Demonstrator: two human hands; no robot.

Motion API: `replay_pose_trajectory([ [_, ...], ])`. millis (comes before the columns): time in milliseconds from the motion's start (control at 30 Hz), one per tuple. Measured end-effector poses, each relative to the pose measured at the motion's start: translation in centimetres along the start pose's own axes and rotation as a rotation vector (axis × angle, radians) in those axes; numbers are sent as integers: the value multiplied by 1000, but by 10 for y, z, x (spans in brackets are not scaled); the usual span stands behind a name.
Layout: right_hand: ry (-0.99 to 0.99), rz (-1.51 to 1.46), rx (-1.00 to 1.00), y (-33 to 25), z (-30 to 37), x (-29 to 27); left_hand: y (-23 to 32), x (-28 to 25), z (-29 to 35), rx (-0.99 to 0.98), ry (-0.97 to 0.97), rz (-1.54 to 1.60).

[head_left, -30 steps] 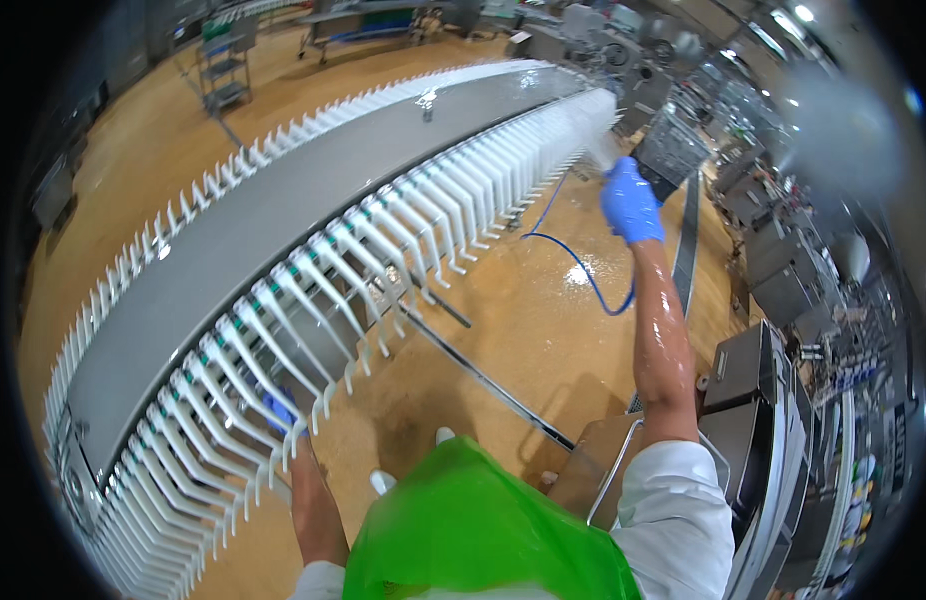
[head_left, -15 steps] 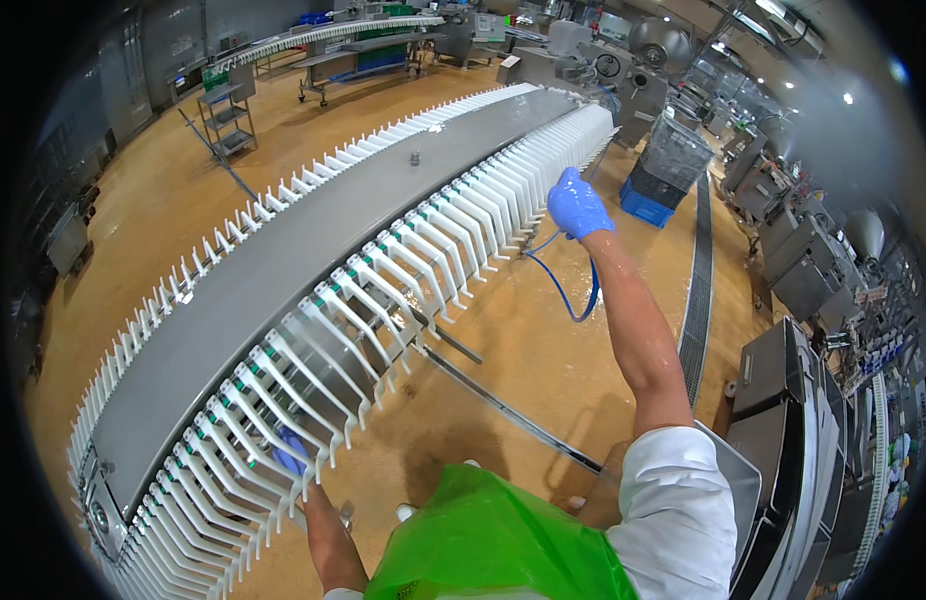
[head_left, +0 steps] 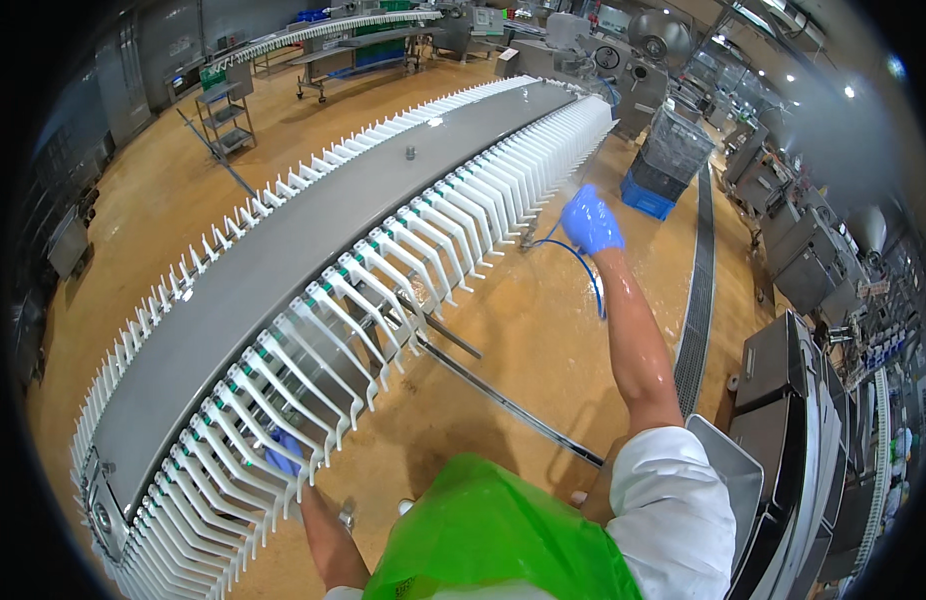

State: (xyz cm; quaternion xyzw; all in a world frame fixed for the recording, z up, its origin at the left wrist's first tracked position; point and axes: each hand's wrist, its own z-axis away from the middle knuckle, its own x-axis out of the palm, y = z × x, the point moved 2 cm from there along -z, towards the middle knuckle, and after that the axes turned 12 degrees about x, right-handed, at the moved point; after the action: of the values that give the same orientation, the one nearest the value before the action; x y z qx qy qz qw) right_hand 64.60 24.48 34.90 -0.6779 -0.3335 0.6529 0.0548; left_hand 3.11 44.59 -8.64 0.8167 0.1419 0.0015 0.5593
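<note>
A long conveyor with a grey metal top (head_left: 313, 225) curves away from me, lined on both edges with white plastic hooks (head_left: 448, 225). My right hand (head_left: 592, 220), in a wet blue glove, is closed in a fist to the right of the far hooks and apart from them. Whatever it grips is hidden by the fingers. A thin blue hose (head_left: 583, 262) loops beside and below that hand. Behind the near hooks is my left hand (head_left: 283, 452), also blue-gloved; the hooks cover its fingers.
Blue and grey crates (head_left: 655, 180) are stacked beyond my right hand. A floor drain (head_left: 695, 300) runs along the right, near metal machines and cabinets (head_left: 773, 370). A metal stand (head_left: 226, 125) and another hook conveyor (head_left: 323, 38) stand at the back left.
My right hand has moved slightly right and nearer to me, away from the hooks, and the hose loop has shifted. My left hand has moved slightly left behind the hooks.
</note>
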Motion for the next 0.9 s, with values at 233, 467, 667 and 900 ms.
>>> replay_pose_trajectory([
  [233,-47,99,-77,25,-2,7,5,56,3,5,-18,-5],
  [467,-205,56,-85,10,-15,7,16,104,2,-2,-36,-29],
  [667,53,29,-325,23,-73,37,23,164,2,6,-65,-32],
  [900,178,-145,-199,49,-178,15,23,221,5,-6,-76,-2],
])
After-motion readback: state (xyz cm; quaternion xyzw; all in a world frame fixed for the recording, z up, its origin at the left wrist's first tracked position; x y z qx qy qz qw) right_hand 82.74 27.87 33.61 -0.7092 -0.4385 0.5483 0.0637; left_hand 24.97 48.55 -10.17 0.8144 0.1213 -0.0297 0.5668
